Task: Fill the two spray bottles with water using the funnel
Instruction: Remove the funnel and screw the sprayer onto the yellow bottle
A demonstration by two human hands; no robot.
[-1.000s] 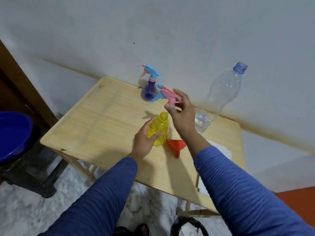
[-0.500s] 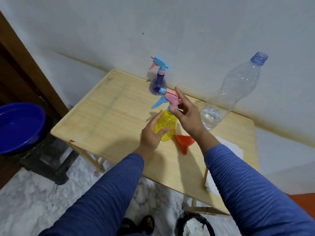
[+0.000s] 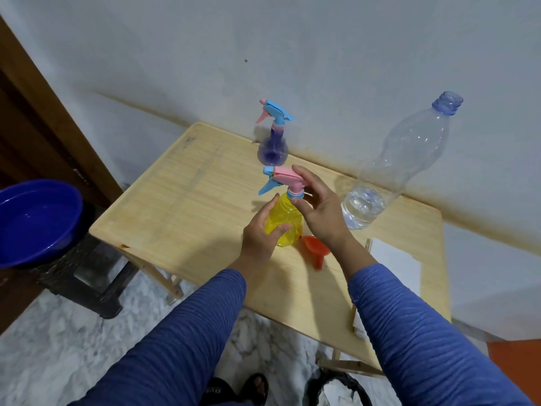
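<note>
A yellow spray bottle (image 3: 288,222) stands on the wooden table (image 3: 187,212), and my left hand (image 3: 260,234) grips its body. Its pink and blue spray head (image 3: 279,180) sits on the neck. My right hand (image 3: 317,209) pinches the collar of that head with thumb and fingers. An orange funnel (image 3: 314,250) lies on its side just right of the bottle, partly behind my right wrist. A purple spray bottle (image 3: 273,142) with a blue head stands at the table's back edge. A large clear plastic bottle (image 3: 401,165), uncapped, holds a little water at the bottom.
A blue basin (image 3: 35,221) sits on a dark stool left of the table. White paper (image 3: 395,259) lies at the table's right side. The wall runs close behind the table. A dark bin (image 3: 342,388) stands on the marble floor below.
The spray head, held above the bottle a second ago, now sits on the yellow bottle's neck. My right hand has come down with it; my left hand keeps its grip.
</note>
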